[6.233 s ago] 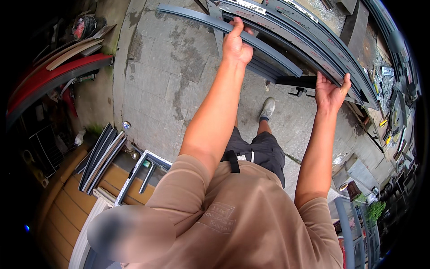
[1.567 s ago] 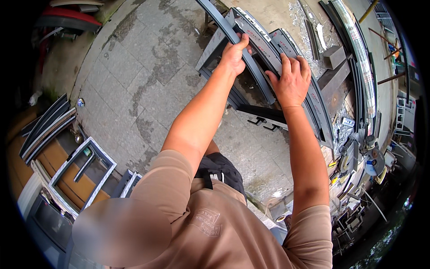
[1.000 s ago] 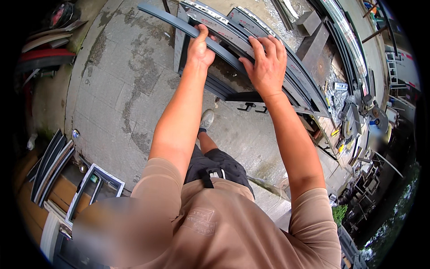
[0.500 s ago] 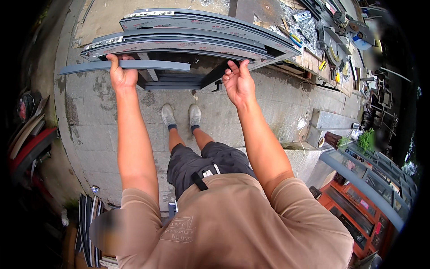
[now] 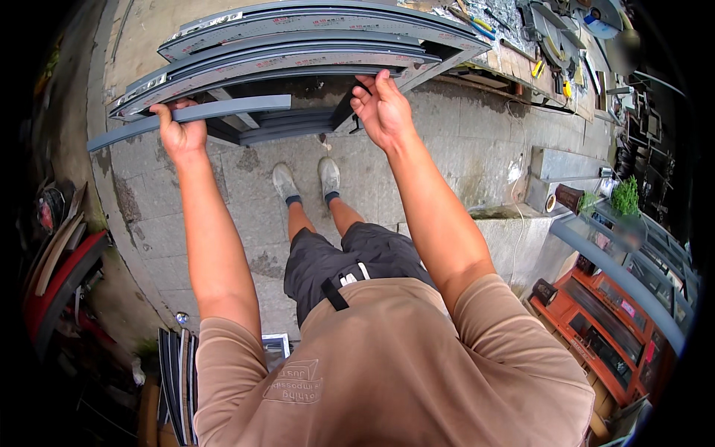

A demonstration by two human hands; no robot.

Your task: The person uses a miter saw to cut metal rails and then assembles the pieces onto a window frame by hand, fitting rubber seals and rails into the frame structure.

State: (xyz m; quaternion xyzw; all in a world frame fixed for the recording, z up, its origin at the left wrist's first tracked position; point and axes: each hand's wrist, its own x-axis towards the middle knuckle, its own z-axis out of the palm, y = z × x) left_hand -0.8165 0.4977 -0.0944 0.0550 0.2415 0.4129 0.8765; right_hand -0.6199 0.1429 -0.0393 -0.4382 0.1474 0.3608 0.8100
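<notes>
My left hand (image 5: 183, 138) is closed round a long, slim grey strip (image 5: 246, 105). The strip slants up to the right, just in front of a large grey window or door frame (image 5: 246, 71), its far left end sticking out past the hand. At the near edge of the frame, toward its right side, my right hand (image 5: 383, 112) has its fingers half curled and apart. Its thumb and forefinger tips are at the frame's edge, and no loose thing shows in them. A second grey frame section (image 5: 320, 28) with printed film lies behind the first.
A workbench (image 5: 514, 78) at the upper right carries pliers (image 5: 477, 28), yellow-handled tools and a saw. Grey profiles (image 5: 179, 380) stand at the lower left. An orange-red cabinet (image 5: 603, 320) and a planter with a green plant (image 5: 624, 195) are on the right. Stone paving (image 5: 454, 164) lies below.
Both hands have shifted up and left in the view, the grey strip going with my left hand. The frame also sits higher and further left. My right hand's fingers have curled toward the frame edge.
</notes>
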